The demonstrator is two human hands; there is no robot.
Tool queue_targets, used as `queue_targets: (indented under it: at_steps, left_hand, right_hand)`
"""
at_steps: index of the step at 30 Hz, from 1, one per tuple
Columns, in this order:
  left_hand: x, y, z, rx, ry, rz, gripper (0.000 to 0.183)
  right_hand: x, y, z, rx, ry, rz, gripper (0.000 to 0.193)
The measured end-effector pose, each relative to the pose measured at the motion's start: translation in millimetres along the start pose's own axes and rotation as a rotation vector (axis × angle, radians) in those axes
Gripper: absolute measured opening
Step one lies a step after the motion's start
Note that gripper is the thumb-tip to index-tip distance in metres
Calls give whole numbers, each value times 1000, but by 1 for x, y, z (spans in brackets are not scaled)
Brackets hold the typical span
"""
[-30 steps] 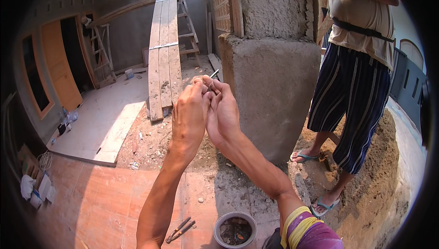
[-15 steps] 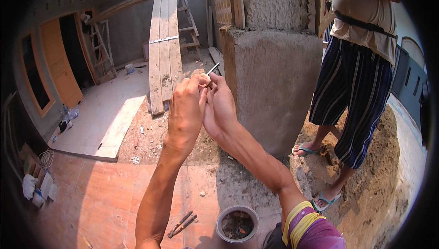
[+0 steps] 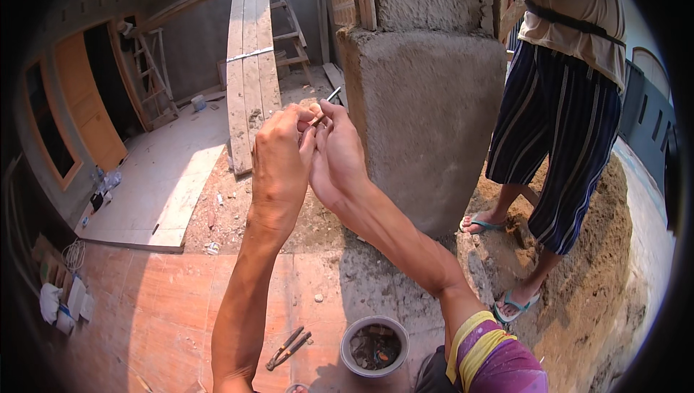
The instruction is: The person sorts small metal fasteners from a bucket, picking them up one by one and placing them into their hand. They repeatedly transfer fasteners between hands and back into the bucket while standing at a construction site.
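Note:
Both my arms reach forward, and the hands meet in front of the plank stack. My left hand (image 3: 280,165) is closed, its thumb and fingertips pinching at a thin rod (image 3: 334,94). My right hand (image 3: 341,151) curls round the same rod from the other side, its thumb up along it. The rod's greyish end sticks out up and to the right past the fingers. A small pale spot shows between the fingertips, but I cannot make out what it is. The rod's lower part is mostly hidden by my hands.
Pincers (image 3: 289,350) lie on the orange tiles beside a grey bucket (image 3: 345,346) with dark contents. A rough plastered pillar (image 3: 426,126) stands ahead right. Beside it a person in striped trousers (image 3: 553,140) stands by a sand heap (image 3: 596,248). Long planks (image 3: 249,97) slope behind my hands.
My hands sit slightly further left and higher in view, still together on the rod. The surroundings have shifted a little with the camera. The other person's stance looks the same.

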State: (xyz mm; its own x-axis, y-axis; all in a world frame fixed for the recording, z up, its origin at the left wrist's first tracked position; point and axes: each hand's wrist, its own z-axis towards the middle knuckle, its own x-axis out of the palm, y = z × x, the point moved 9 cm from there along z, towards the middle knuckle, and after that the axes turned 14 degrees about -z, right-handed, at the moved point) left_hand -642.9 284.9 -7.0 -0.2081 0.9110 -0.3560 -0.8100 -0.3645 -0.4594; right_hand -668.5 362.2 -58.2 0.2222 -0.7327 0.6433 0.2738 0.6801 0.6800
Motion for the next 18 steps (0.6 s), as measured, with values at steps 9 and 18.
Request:
queue_targets:
  at_steps: [9,18]
  left_hand:
    - [-6,0,2,-16,9,66,17]
    - [-9,6,2,-45,-6,125,16]
  right_hand:
    - [1,-1,1,-4,20,31,49]
    - [2,0,6,-34,93,24,51]
